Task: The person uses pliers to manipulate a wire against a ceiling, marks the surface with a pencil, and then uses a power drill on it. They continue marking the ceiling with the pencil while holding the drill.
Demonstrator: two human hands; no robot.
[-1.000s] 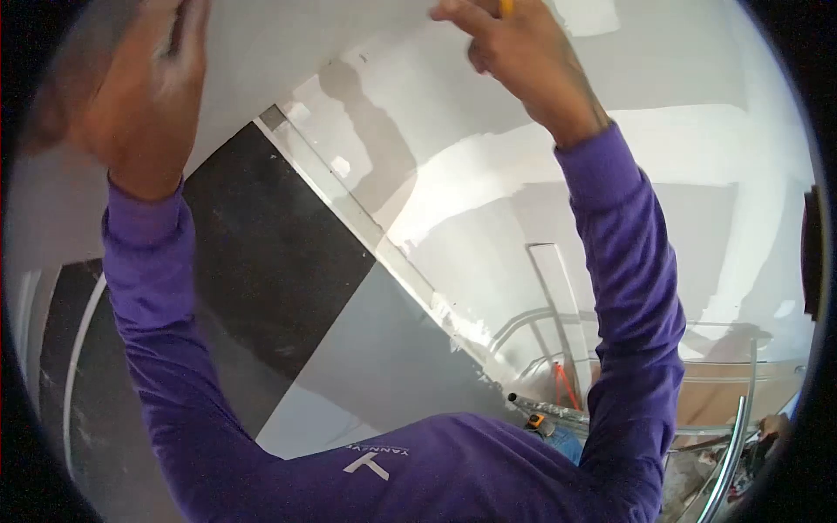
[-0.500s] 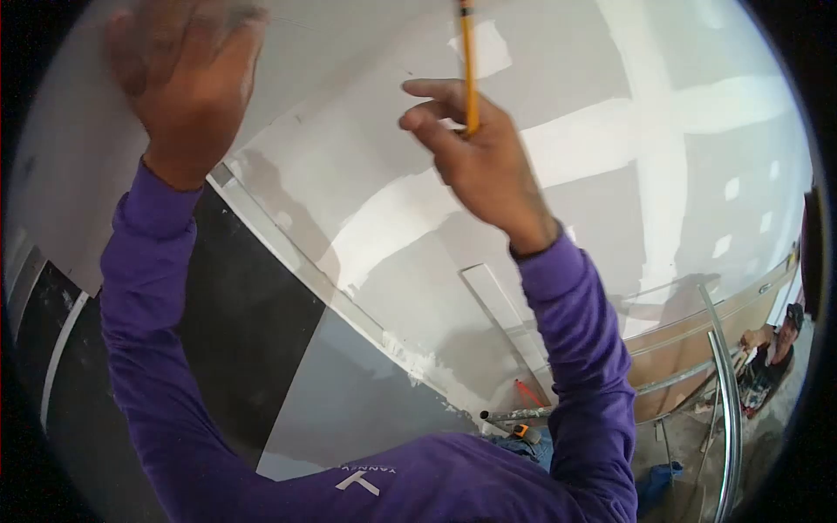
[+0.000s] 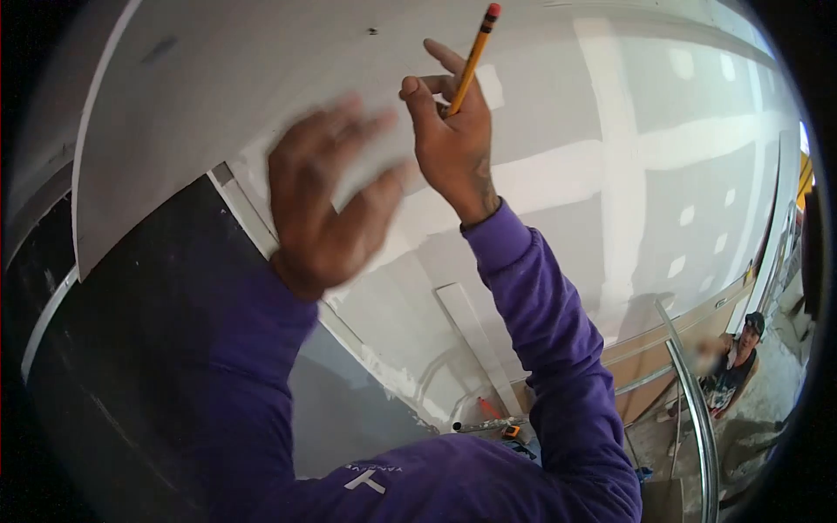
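My right hand [image 3: 459, 152] is raised in the middle of the view, closed around a yellow pencil [image 3: 473, 57] whose pink eraser end points up. Its index finger stretches out past the pencil. To the left of it, my left hand [image 3: 324, 202] is raised and smeared by motion. Its fingers are spread and nothing shows in them. The two hands are near each other and appear apart. Behind them is a grey drywall wall [image 3: 558, 227] with white bands and patches of joint compound. A grey panel [image 3: 166, 113] lies at the upper left.
Metal rails [image 3: 695, 410] curve at the lower right. Beyond them, lower down, is another person [image 3: 735, 362] in a dark cap. A tape measure [image 3: 512, 431] and an orange-red item [image 3: 488, 408] lie low near the wall. A narrow strip [image 3: 475, 336] leans against the wall.
My left hand has come down and right from the upper left panel toward my right hand. My right hand has shifted slightly left and up, still holding the pencil. The view has also shifted.
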